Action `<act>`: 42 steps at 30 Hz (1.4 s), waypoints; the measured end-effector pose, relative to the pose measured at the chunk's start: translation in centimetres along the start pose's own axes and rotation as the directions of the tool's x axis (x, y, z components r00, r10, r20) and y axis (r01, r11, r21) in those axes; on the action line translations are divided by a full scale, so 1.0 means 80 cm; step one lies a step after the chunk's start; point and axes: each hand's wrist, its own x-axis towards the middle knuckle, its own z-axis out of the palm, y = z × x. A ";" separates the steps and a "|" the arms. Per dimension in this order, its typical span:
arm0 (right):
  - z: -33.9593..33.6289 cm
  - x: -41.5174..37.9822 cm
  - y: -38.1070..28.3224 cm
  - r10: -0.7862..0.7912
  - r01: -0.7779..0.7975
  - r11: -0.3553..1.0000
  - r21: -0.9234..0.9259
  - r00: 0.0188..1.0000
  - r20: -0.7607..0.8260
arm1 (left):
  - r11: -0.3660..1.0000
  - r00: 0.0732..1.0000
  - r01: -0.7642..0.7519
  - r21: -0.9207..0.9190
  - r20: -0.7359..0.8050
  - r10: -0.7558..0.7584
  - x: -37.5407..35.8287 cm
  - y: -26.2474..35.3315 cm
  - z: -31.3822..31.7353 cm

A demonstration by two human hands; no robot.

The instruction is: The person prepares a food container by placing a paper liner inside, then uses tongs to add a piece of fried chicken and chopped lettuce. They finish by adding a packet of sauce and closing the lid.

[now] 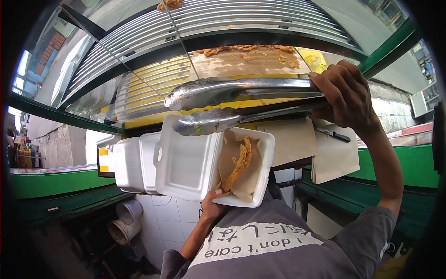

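My left hand (212, 206) grips the near edge of an open white foam box (183, 162), thumb over the rim. Inside the box's right half, brown paper (256, 160) lies under a long piece of fried chicken (242, 162). Up at the right, my right hand (343, 95) is wrapped round the handle end of metal tongs (272, 83). The tongs reach left above the box, their two scalloped tips apart with nothing between them. A small greenish bit sticks to the lower tip.
Behind the box stands a glass case with a metal rack (223, 18) and a tray (251, 69) with fried pieces and crumbs. More foam boxes (127, 165) stand left. Brown paper sheets (290, 142) and a knife (335, 135) lie right. Buckets (124, 231) sit lower left.
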 end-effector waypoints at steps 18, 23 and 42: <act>-0.094 -0.362 -0.064 0.963 -0.872 0.256 0.418 0.192 -0.191 | 0.992 0.998 -0.058 0.116 -0.012 0.060 0.056 -0.120 0.059; -0.171 -0.311 0.003 0.920 -0.991 0.130 -0.002 0.120 0.373 | 0.987 0.995 -0.091 0.129 0.053 0.085 0.070 -0.159 0.095; -0.154 -0.312 0.068 0.778 -0.942 0.303 -0.146 0.156 0.608 | 0.776 0.987 -0.147 0.613 0.045 0.151 0.105 -0.240 0.072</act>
